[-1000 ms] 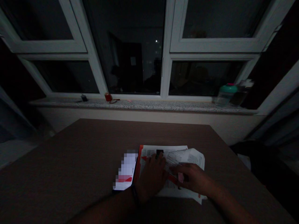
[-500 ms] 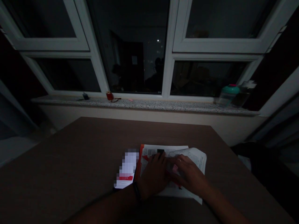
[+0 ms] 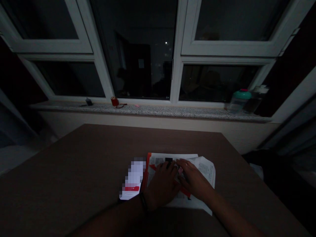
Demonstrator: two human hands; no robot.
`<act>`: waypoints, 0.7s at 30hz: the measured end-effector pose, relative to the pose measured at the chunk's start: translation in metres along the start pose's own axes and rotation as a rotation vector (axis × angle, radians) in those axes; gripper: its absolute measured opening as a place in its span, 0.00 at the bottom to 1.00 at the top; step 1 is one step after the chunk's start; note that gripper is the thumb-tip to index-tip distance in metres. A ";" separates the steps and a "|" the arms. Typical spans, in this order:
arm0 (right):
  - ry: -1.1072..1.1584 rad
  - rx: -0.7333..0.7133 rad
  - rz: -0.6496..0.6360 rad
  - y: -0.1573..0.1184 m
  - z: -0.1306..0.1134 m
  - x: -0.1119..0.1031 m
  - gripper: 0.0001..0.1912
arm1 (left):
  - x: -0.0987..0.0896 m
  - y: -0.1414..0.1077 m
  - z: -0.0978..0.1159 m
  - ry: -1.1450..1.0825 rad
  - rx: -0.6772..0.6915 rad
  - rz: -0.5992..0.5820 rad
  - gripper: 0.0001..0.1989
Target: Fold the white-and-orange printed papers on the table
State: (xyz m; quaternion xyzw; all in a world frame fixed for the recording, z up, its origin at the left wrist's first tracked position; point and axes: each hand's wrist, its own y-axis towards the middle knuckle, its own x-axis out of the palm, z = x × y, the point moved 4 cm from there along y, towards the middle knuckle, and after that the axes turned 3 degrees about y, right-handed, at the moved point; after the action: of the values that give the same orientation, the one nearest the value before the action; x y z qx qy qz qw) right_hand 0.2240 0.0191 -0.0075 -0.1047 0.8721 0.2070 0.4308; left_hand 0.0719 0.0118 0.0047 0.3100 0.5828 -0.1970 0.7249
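My left hand (image 3: pixel 163 186) lies on a stack of printed white papers with a red-orange edge (image 3: pixel 160 161), and its fingertips are close to a small black object (image 3: pixel 169 159). My right hand (image 3: pixel 194 177) sits just beside it on the crumpled right part of the papers. A small pink object (image 3: pixel 180 170) shows at its fingertips and seems pinched there. A dark band (image 3: pixel 143 201) circles my left wrist. Both hands hide the middle of the papers.
A pixelated, brightly lit flat item (image 3: pixel 132 179) lies left of the papers on the brown table (image 3: pixel 74 164). Behind the table is a speckled stone windowsill (image 3: pixel 153 110) holding a teal-lidded bottle (image 3: pixel 239 102), a second bottle (image 3: pixel 254 102), and a small red object (image 3: pixel 114 101).
My right hand has moved left and up, closer to my left hand, carrying the pink object. The loose sheet under it now lies flatter. My left hand has barely moved.
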 end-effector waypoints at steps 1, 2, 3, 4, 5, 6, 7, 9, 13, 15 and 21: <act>0.005 0.004 -0.004 0.000 0.001 0.001 0.31 | 0.000 0.000 0.000 0.000 0.001 0.003 0.27; 0.010 0.008 -0.006 0.000 0.001 0.001 0.31 | -0.001 0.000 0.001 0.002 0.000 0.006 0.26; 0.015 0.012 -0.009 0.000 0.001 0.001 0.31 | -0.001 0.000 0.001 0.005 -0.001 0.008 0.26; 0.019 0.015 -0.009 0.001 0.001 0.001 0.31 | -0.001 0.000 0.001 0.011 -0.002 0.008 0.26; 0.025 0.017 -0.008 0.001 0.001 0.001 0.31 | -0.001 0.000 0.001 0.018 -0.003 0.007 0.27; 0.030 0.017 -0.006 0.001 0.001 0.001 0.31 | -0.001 0.000 0.001 0.024 -0.004 0.004 0.27; 0.033 0.016 -0.003 0.000 0.001 0.001 0.31 | -0.001 0.000 0.000 0.029 -0.003 0.001 0.27; 0.028 0.015 0.016 0.000 0.003 0.002 0.31 | 0.000 -0.001 0.000 0.031 0.001 -0.001 0.28; -0.018 0.019 0.073 -0.001 0.012 0.003 0.28 | 0.004 -0.001 -0.002 0.028 -0.008 -0.001 0.29; -0.036 0.025 0.088 -0.001 0.014 0.003 0.27 | 0.005 -0.001 -0.003 0.026 -0.019 -0.007 0.29; -0.052 0.028 0.083 -0.002 0.013 0.001 0.26 | 0.001 -0.002 -0.001 0.011 -0.014 -0.005 0.29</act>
State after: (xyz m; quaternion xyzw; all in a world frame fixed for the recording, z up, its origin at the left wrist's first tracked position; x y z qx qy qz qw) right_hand 0.2329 0.0236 -0.0160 -0.0568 0.8671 0.2150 0.4458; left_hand 0.0702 0.0113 0.0033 0.3044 0.5890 -0.1932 0.7232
